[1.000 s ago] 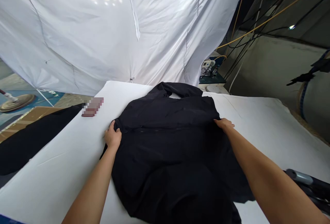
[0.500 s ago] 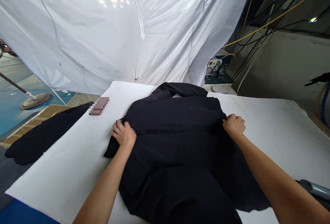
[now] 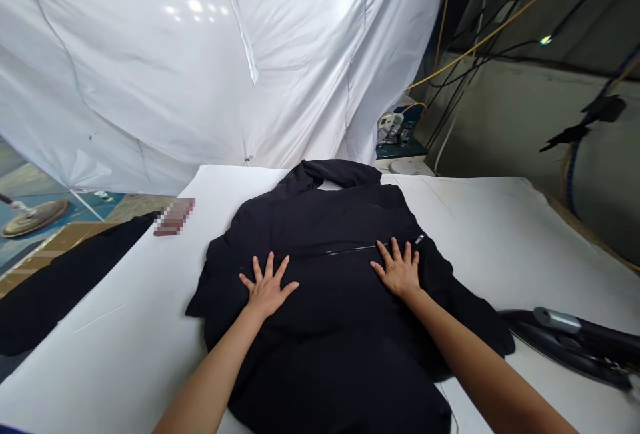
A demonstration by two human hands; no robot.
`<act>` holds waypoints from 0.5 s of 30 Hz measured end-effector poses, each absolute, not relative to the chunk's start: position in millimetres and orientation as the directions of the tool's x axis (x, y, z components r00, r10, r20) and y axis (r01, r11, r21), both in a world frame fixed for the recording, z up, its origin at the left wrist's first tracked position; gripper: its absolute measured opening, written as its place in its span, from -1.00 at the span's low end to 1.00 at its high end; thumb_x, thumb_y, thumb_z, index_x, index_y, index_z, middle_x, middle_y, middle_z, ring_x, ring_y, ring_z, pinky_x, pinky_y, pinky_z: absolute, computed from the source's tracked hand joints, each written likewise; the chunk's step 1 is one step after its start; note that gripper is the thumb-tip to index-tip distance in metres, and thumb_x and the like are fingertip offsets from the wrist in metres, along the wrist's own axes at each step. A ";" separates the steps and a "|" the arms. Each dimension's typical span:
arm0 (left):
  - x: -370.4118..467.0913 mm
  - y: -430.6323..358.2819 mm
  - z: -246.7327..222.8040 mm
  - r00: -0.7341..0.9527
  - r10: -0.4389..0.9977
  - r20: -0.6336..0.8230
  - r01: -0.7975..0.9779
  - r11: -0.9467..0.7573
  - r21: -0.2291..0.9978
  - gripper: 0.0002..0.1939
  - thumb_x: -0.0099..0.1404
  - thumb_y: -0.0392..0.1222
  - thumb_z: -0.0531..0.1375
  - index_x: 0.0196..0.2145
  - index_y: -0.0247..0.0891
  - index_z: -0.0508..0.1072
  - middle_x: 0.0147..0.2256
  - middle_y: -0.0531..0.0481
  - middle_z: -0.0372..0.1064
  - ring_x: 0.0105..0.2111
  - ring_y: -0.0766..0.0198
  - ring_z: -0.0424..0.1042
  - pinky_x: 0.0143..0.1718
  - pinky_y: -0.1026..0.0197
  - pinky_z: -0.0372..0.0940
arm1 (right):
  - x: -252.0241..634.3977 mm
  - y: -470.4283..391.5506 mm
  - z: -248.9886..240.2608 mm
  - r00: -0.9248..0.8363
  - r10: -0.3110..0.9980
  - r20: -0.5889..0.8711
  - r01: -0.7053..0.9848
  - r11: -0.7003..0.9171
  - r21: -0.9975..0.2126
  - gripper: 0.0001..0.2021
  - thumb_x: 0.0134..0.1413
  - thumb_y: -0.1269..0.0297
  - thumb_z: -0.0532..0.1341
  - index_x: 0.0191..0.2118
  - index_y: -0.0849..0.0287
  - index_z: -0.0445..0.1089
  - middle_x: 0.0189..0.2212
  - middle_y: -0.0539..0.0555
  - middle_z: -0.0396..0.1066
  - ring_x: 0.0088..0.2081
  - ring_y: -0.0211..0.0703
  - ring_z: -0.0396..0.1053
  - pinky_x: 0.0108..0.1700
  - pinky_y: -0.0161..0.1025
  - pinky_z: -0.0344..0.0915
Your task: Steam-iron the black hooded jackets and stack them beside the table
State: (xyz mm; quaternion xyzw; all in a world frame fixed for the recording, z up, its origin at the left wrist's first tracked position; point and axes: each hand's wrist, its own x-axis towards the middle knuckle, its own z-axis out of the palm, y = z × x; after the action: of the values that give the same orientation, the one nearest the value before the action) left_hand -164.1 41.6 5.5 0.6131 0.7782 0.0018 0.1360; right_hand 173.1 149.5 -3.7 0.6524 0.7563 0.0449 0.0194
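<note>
A dark jacket [image 3: 330, 314] lies spread over the white-covered table [image 3: 125, 327], one sleeve folded at the far end. A thin zipper line [image 3: 350, 249] crosses it from side to side, with a small metal pull [image 3: 419, 239] at the right end. My left hand [image 3: 267, 291] rests flat on the cloth, fingers spread, just below the left part of that line. Also flat with fingers apart, my right hand [image 3: 400, 271] presses on the cloth at the line's right part, close to the pull. Neither hand grips anything.
An iron [image 3: 565, 347] lies on the table at the right, close to the jacket's sleeve. A pixelated reddish object [image 3: 175, 217] is near the left edge. Another dark garment [image 3: 75, 267] hangs past that edge. Behind the table hangs a white sheet [image 3: 150, 74].
Both hands have let go of the jacket's side edges and moved inward onto it, fingers now spread. The jacket's right side lies flatter, and the iron shows more fully as the view shifted right.
</note>
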 end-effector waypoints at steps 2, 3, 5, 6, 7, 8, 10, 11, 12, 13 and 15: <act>-165.1 42.4 7.1 -0.209 0.958 -0.197 0.949 0.247 0.197 -0.41 0.23 0.21 -0.12 0.20 0.18 -0.07 0.29 0.02 -0.35 0.21 -0.31 -0.54 -0.06 -0.56 -0.34 | 179.0 155.8 5.3 -0.175 0.984 0.024 0.984 0.174 0.040 -0.38 0.06 -0.19 -0.14 0.20 -0.10 0.05 0.24 0.08 -0.08 0.21 0.25 -0.22 0.11 0.23 -0.20; -165.9 42.5 7.2 -0.209 0.962 -0.174 0.947 0.243 0.209 -0.47 0.27 0.16 -0.14 0.19 0.17 -0.02 0.28 0.03 -0.30 0.22 -0.29 -0.51 -0.05 -0.55 -0.31 | 184.9 160.8 10.7 -0.177 0.984 0.033 0.984 0.177 -0.003 -0.41 0.08 -0.16 -0.14 0.17 -0.06 0.12 0.20 0.09 0.00 0.19 0.20 -0.13 0.11 0.17 -0.14; -168.3 42.8 6.8 -0.224 0.970 -0.094 0.948 0.239 0.211 -0.56 0.32 0.02 -0.16 0.13 0.10 0.16 0.24 0.00 -0.11 0.22 -0.20 -0.35 0.01 -0.49 -0.29 | 202.0 175.2 21.1 -0.089 0.993 0.083 0.990 0.098 -0.106 -0.47 0.14 -0.03 -0.14 0.10 0.09 0.22 0.11 0.17 0.14 0.12 0.12 0.02 0.08 0.06 0.00; -169.6 43.7 6.7 -0.226 0.973 -0.047 0.952 0.231 0.199 -0.58 0.33 -0.05 -0.16 0.08 0.05 0.25 0.19 -0.03 0.02 0.21 -0.12 -0.21 0.06 -0.43 -0.29 | 212.3 184.4 25.6 0.012 0.994 0.107 0.988 0.005 -0.157 -0.49 0.15 0.02 -0.14 0.09 0.16 0.24 0.08 0.22 0.17 0.08 0.11 0.06 0.04 0.03 0.06; -170.8 45.3 7.0 -0.217 0.976 -0.003 0.960 0.214 0.182 -0.60 0.34 -0.13 -0.16 0.03 0.01 0.32 0.11 -0.06 0.15 0.17 -0.02 -0.06 0.11 -0.35 -0.30 | 222.6 194.4 29.2 0.136 0.985 0.108 0.973 -0.112 -0.202 -0.50 0.14 0.06 -0.12 0.08 0.21 0.24 0.05 0.27 0.19 0.06 0.13 0.09 0.01 0.05 0.10; -171.7 47.8 7.9 -0.197 0.980 0.029 0.968 0.190 0.165 -0.61 0.33 -0.19 -0.15 -0.02 -0.03 0.36 0.02 -0.08 0.25 0.10 0.07 0.08 0.16 -0.25 -0.29 | 232.4 205.0 31.9 0.250 0.965 0.079 0.946 -0.226 -0.233 -0.50 0.12 0.08 -0.10 0.08 0.23 0.24 0.03 0.30 0.21 0.04 0.16 0.11 -0.02 0.08 0.12; -172.1 55.6 12.0 -0.143 0.989 0.031 0.981 0.137 0.140 -0.61 0.30 -0.29 -0.12 -0.05 -0.07 0.38 -0.14 -0.07 0.34 -0.06 0.18 0.24 0.18 -0.05 -0.16 | 247.7 225.7 34.6 0.379 0.925 -0.035 0.892 -0.376 -0.250 -0.51 0.08 0.05 -0.04 0.06 0.18 0.27 0.00 0.30 0.24 0.03 0.23 0.11 -0.07 0.16 0.13; -171.6 60.5 15.4 -0.123 0.992 0.007 0.984 0.121 0.134 -0.61 0.29 -0.32 -0.11 -0.06 -0.09 0.38 -0.19 -0.07 0.34 -0.11 0.21 0.27 0.15 0.04 -0.05 | 252.6 234.9 35.2 0.402 0.910 -0.102 0.875 -0.414 -0.250 -0.52 0.05 0.02 -0.01 0.03 0.14 0.30 -0.02 0.28 0.27 0.03 0.25 0.12 -0.08 0.18 0.13; -170.8 65.9 19.5 -0.114 0.993 -0.025 0.985 0.116 0.127 -0.62 0.28 -0.33 -0.09 -0.06 -0.11 0.38 -0.20 -0.07 0.33 -0.14 0.21 0.28 0.08 0.12 0.05 | 255.5 243.0 35.9 0.412 0.898 -0.151 0.863 -0.438 -0.251 -0.52 0.03 -0.02 0.02 0.00 0.11 0.33 -0.05 0.27 0.28 0.03 0.26 0.12 -0.09 0.19 0.13; -169.7 71.3 24.1 -0.111 0.992 -0.056 0.986 0.117 0.118 -0.63 0.27 -0.33 -0.08 -0.07 -0.12 0.38 -0.19 -0.08 0.32 -0.14 0.22 0.27 0.01 0.17 0.13 | 256.9 249.8 37.0 0.422 0.889 -0.177 0.852 -0.456 -0.256 -0.53 0.00 -0.04 0.04 -0.03 0.08 0.35 -0.06 0.27 0.29 0.02 0.26 0.12 -0.10 0.19 0.14; -166.8 81.5 33.8 -0.097 0.988 -0.118 0.990 0.108 0.091 -0.66 0.24 -0.34 -0.04 -0.10 -0.14 0.38 -0.15 -0.08 0.28 -0.13 0.21 0.26 -0.10 0.22 0.20 | 256.6 259.4 41.2 0.443 0.879 -0.175 0.839 -0.476 -0.265 -0.56 -0.03 -0.05 0.08 -0.07 0.07 0.37 -0.05 0.26 0.27 0.03 0.26 0.11 -0.11 0.16 0.16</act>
State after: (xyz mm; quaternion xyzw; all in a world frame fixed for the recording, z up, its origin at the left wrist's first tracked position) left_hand -166.8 81.5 33.8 0.6679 0.7404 -0.0058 0.0747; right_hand 256.6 259.4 41.2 0.8466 0.5073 -0.1451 -0.0694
